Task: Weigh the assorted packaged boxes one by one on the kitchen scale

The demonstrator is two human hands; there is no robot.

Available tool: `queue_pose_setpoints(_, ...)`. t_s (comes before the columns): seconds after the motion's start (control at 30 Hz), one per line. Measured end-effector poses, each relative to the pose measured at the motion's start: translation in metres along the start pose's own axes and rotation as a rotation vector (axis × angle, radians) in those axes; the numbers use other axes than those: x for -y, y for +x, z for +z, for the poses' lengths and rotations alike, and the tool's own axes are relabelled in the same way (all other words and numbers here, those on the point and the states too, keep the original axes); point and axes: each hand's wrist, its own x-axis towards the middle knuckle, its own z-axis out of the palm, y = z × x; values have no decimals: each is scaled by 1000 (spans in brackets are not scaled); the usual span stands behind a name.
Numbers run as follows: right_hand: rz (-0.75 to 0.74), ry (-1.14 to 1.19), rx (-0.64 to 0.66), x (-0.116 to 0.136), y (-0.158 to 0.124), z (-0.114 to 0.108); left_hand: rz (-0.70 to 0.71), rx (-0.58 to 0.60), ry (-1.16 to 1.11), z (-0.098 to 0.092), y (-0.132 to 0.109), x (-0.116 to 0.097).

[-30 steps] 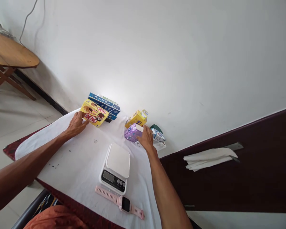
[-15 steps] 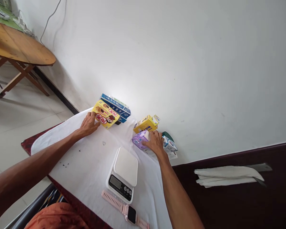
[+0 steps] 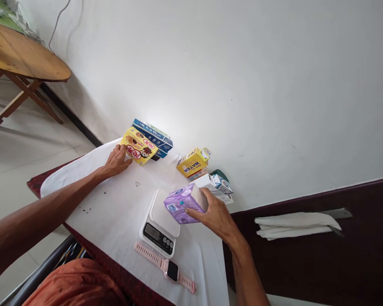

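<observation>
My right hand [image 3: 219, 217] is clasped around a purple pack [image 3: 182, 205]: the thumb presses along its near printed side, and the other fingers reach over the pale end, partly out of sight. The pack is tilted and covers the right part of the weighing plate of a white kitchen scale [image 3: 158, 212]; whether its underside touches the plate cannot be determined from this angle. The scale's display [image 3: 152, 231] looks blank, with round buttons beside it. My left hand [image 3: 117, 161] rests on the white cloth [image 3: 115, 202], its fingers against the left end of a yellow box [image 3: 141, 144] with red lettering; I cannot tell whether they grasp the box or merely touch it. Directly behind that box, blue boxes [image 3: 156, 138] are stacked near the wall [image 3: 258, 85]. Farther right, a yellow carton [image 3: 194, 162] marked "WATER" lies on its side, and white cartons [image 3: 204, 181] are found between it and my right wrist, with a dark green item [image 3: 221, 173] partly hidden behind them. A watch [image 3: 172, 270] with a pink strap lies just beside the scale's near edge, face up. To the far left is a wooden table [image 3: 28, 53] with crossed legs; to the right, a folded white cloth [image 3: 295, 225] shows against a dark brown surface [image 3: 306, 259].
</observation>
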Motion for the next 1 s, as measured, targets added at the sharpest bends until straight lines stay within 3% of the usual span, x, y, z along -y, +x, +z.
queue_pose_setpoints(0.17,-37,152,-88,11,-16,17,-6,21,27,-2,-3,-2)
queue_pose_setpoints(0.3,28,339,-153,-9,-28,13,-7,37,33,-3,-4,-4)
queue_pose_setpoints(0.47,178,487,-72,-38,-45,23,0,35,58,-2,-4,-4)
queue_pose_setpoints(0.57,211,598,-15,-36,-52,44,18,41,61,-1,-4,-3)
queue_pose_setpoints(0.67,210,733,-58,-24,-52,60,18,40,59,-1,-5,-3)
queue_pose_setpoints(0.83,196,812,-151,-6,-32,63,0,34,45,-2,-6,-5)
queue_pose_setpoints(1.0,134,850,-284,1,23,66,-9,26,47,-2,-6,-6)
